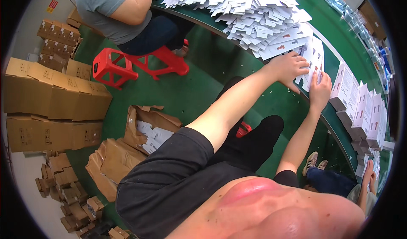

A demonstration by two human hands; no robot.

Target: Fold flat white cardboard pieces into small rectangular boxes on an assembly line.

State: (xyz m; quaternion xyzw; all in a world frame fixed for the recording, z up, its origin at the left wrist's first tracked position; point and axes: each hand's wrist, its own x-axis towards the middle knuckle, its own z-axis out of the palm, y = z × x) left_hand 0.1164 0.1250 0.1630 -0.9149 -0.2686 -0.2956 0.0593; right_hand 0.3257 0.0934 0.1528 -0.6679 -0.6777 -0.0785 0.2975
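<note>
The green counter (pixel 339 61) runs as a curved band from the top centre of the frame down to the right edge. In the upper centre it carries a big loose heap of flat white cartons (pixel 254 14), each with a small reddish picture. At the right of the frame, folded white boxes (pixel 364 112) stand upright in a row. Between the heap and the row, both hands rest on a small stack of flat cartons (pixel 314 54). The left hand (pixel 290 67) presses on it with fingers bent, the grip closed on the edge of the stack. The right hand (pixel 320 90) lies just beside, fingers on the lower edge of the same stack; whether its grip closes I cannot tell.

The floor (pixel 190 90) is green. A red plastic stool (pixel 127 65) stands in the upper left, with a seated person in a grey shirt (pixel 110 10) on it. Brown cardboard boxes (pixel 51 95) are piled along the left side, and an open brown box (pixel 148 126) with white cartons inside lies at the centre left
</note>
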